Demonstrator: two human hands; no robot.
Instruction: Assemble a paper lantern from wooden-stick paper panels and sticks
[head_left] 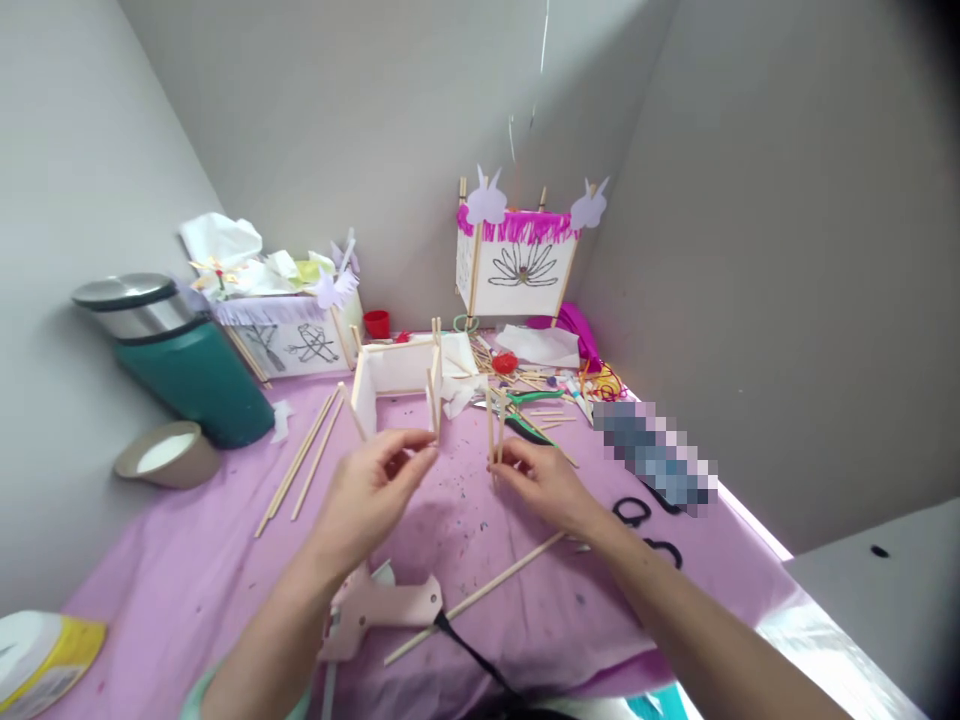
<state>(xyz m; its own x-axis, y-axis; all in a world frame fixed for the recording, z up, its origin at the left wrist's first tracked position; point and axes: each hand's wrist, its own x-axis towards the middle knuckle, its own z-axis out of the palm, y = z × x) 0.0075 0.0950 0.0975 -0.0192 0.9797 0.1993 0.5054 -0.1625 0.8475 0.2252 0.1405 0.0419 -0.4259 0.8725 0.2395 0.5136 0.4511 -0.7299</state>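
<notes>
While the right hand (536,480) pinches: two short sticks (490,425), nearly upright between thumb and fingers, right of the frame and apart from it
Left hand (371,485): thumb and forefinger brought close together, just beside the frame's near right edge; whether they grip a stick there, cannot tell
Stick-and-panel frame (401,370): wooden edges, white sides, on the purple cloth (225,560) beyond the left hand
Risk, sticks: the pair may splay or slip, should the fingertip pinch loosen
Risk, frame: a thin upright may work loose, if the left hand knocks it
Risk, glue gun (397,605): lies near the left forearm; a sweep of the arm or a tug on the black cord (474,650) might shift it
Paper-sided box (285,345): crumpled white paper (221,240) heaped at its top
Red cup (376,323): contents not visible
Teal bottle (195,370): lid on, contents hidden
Yellow-banded tub (75,650): cut off at lower left, contents not shown
</notes>
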